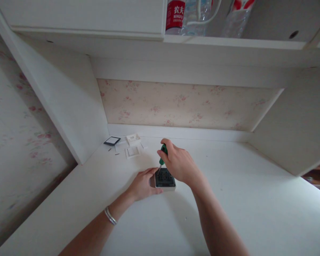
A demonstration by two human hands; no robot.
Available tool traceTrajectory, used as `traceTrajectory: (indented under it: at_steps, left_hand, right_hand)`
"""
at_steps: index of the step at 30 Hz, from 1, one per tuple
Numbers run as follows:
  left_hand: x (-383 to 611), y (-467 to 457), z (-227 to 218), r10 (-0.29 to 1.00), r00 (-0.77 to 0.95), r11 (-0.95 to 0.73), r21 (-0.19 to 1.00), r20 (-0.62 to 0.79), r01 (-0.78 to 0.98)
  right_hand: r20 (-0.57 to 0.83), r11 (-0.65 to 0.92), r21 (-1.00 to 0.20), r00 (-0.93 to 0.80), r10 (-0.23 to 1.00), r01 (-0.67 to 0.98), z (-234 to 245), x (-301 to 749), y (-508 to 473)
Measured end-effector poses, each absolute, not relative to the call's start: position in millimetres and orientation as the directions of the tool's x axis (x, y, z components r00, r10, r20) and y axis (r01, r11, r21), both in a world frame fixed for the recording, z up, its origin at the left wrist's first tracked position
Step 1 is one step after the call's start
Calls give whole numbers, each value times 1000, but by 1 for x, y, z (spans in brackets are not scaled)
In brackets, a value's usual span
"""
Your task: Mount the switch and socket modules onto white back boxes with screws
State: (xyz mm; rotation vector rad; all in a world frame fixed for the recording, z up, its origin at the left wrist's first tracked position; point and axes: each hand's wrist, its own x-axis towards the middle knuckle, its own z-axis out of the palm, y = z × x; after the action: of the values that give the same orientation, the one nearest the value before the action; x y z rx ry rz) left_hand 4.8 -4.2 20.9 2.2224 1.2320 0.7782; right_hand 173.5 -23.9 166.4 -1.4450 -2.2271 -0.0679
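Observation:
A wall socket [165, 180] with a black face and a pale box beneath it lies on the white desk. My left hand [143, 185] grips its left side, with fingers at the far edge and the thumb along the near one. In my right hand [180, 163] is a green-handled screwdriver [161, 161], tilted, its shaft pointing down. The tip meets the black face near its far left corner; whether it sits in a screw is too small to make out.
Behind and left lie a black frame [112, 141], a white box [133, 139], a white frame [132, 152] and small dark screws [117, 154]. A side panel [66, 96] bounds the desk on the left. Overhead, a shelf [234, 42] holds plastic bottles [175, 16].

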Motion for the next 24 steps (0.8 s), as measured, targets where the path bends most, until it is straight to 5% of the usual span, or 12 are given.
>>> traceTrajectory:
  at_steps: [4,9,12,24]
  left_hand:
    - [4,-4,21,869,433,-476,640,238,603]
    - [4,-5,22,860,452,-491,630,238,602]
    - [4,-5,21,862,453,-485,630,228,606]
    - [7,-8,29,880,433,-446,654,195,611]
  right_hand:
    - [406,506,-230,-390,826,831,170,174,-27]
    - [484,172,-171,-69,872,970,167,165,-25]
    - [511,102,-164,-4,860,981,165,163,-22]
    - [489,453,-95,-355,797,886,169,164,-30]
